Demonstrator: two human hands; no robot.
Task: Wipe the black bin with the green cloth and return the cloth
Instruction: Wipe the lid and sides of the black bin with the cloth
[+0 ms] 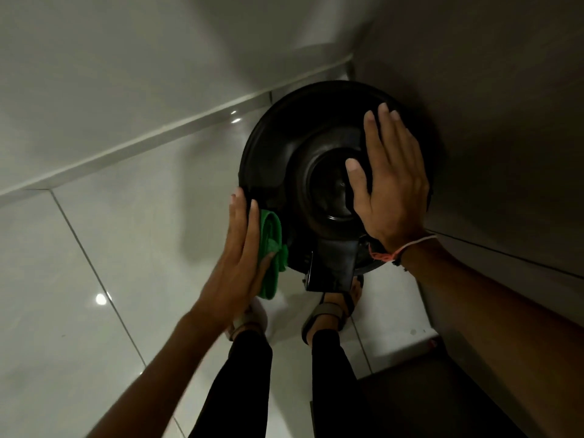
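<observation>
The round black bin [284, 147] stands on the floor in a corner, seen from above with its lid down. My left hand [240, 248] presses the folded green cloth [271, 245] flat against the bin's left side, just under the lid's rim. My right hand [388, 181] lies flat on the right half of the lid with fingers spread, holding nothing. A black pedal or hinge part [335, 267] juts from the bin's near side.
Glossy white floor tiles [94, 279] spread to the left. A pale wall [126, 74] runs behind the bin. A dark cabinet face [505, 153] closes in on the right. My two sandalled feet [328, 314] stand just in front of the bin.
</observation>
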